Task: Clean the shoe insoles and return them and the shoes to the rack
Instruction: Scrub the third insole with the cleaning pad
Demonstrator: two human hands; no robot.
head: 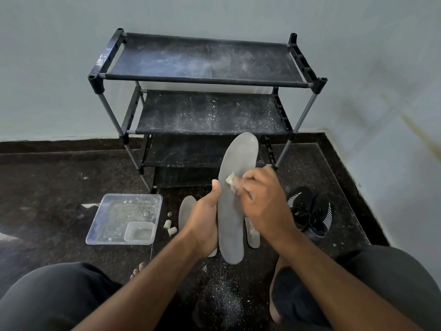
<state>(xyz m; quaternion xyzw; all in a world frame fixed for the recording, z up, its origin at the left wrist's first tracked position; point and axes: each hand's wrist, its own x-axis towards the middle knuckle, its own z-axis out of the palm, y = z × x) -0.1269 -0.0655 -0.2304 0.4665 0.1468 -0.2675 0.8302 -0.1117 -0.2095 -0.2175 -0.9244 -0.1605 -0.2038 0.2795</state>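
The left hand (205,220) grips the long grey foam insole (235,199) by its heel half, toe pointing away toward the rack; the right hand (260,199) pinches a small pale wad (231,181) against its middle.

clear plastic tray (105,216), sm tub (139,232), chalk bits (170,227)

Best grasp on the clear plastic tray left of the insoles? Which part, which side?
Pinch the clear plastic tray by its near-left rim, coming from above. The walls are thin and upright, it lies flat on the floor, and the small tub fills the near-right corner.
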